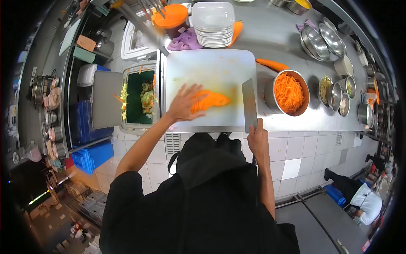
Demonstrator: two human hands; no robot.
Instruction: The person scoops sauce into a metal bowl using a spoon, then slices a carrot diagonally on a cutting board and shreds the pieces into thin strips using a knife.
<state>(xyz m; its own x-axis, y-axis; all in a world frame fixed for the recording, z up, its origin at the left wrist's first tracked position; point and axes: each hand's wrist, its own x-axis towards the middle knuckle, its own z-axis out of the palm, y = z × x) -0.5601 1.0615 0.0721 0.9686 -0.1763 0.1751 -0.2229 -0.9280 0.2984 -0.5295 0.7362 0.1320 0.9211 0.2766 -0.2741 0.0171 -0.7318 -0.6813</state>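
Note:
My left hand (pixel 186 103) rests with spread fingers on the left part of a pile of sliced carrot (pixel 213 100), which lies on the white cutting board (pixel 198 63). In my right hand (pixel 258 139) is the handle of a broad cleaver (pixel 249 103); its blade stands near the board's right edge, apart from the carrot. Right of the board, a metal pot (pixel 270 96) holds shredded carrot (pixel 289 94). A whole carrot (pixel 272 64) lies behind the pot.
A green-lined bin (pixel 134 112) with scraps is left of the board. Behind the board are stacked white dishes (pixel 213 25), an orange-lidded tub (pixel 171 16) and a purple cloth (pixel 185 41). Metal bowls (pixel 315 42) stand at the right. Another person (pixel 364 203) is at lower right.

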